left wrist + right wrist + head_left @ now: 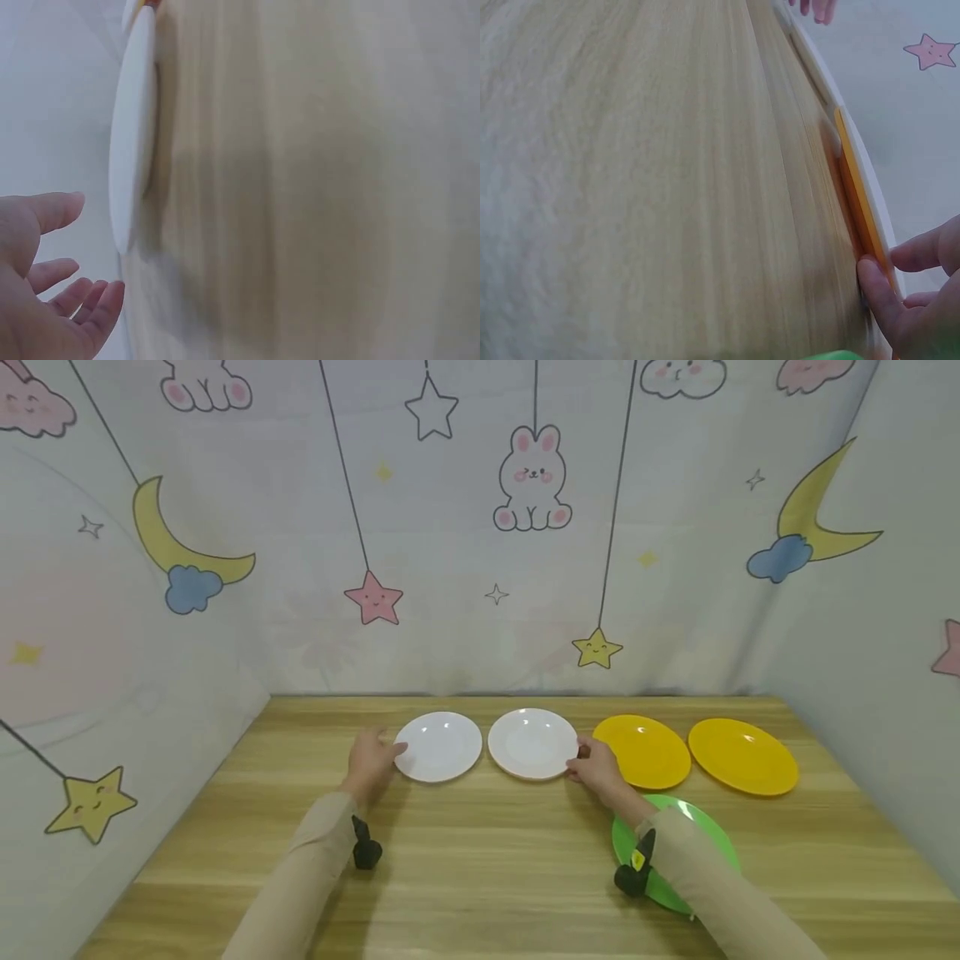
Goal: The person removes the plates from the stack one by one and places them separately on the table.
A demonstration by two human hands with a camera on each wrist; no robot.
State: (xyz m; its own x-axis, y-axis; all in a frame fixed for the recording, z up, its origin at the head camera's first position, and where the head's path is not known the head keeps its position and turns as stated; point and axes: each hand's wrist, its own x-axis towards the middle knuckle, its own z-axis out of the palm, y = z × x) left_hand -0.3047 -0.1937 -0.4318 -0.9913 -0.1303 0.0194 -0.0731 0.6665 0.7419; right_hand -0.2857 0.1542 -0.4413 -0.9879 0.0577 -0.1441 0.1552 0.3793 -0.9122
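Two white plates lie side by side at the back of the table. My left hand (369, 762) is beside the left white plate (438, 746); the left wrist view shows its fingers spread, a little apart from that plate's rim. With thumb and fingers my right hand (597, 768) pinches the right edge of the other white plate (533, 743). Directly under that plate, an orange plate (861, 202) shows in the right wrist view, its edge within the same pinch. Its underside is partly hidden by the fingers.
Two yellow plates, one nearer (647, 752) and one farther right (742, 757), lie right of the white ones. A green plate (712, 831) sits partly beneath my right forearm. Behind the wooden table (480, 877) hangs a patterned curtain (450, 527).
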